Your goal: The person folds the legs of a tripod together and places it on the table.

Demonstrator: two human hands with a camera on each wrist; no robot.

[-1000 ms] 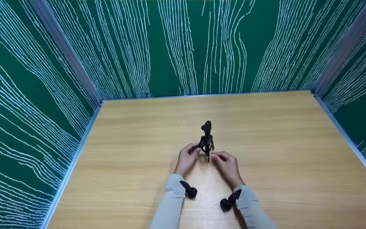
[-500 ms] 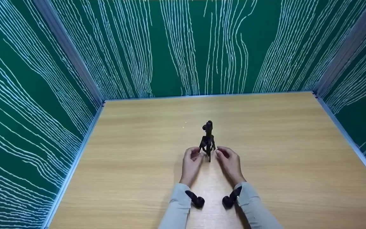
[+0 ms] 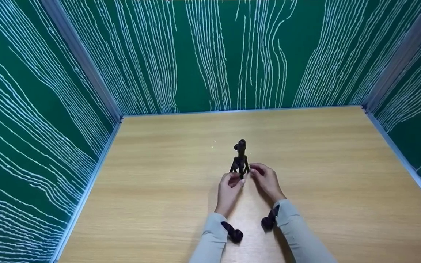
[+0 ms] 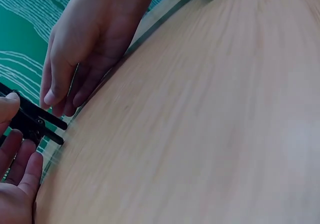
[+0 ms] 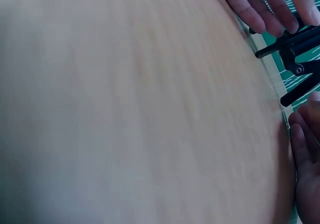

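Tripod [image 3: 241, 160], black, one: upright over the table [image 3: 159, 175], foot contact uncertain. Left hand [image 3: 228, 191]: pinches it low down. Right hand [image 3: 268, 180]: just beside a leg [image 3: 247, 165], grip cannot be told. Hazard: toppling, likely from a slipped pinch or unevenly pushed legs.

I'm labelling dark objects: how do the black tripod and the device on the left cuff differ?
The tripod is slender and spreads into legs; the cuff device is stubby with a rounded end. In the head view, the tripod looks longer than the cuff device. The left hand holds the tripod, while the cuff device sits at the left sleeve. Both are black.
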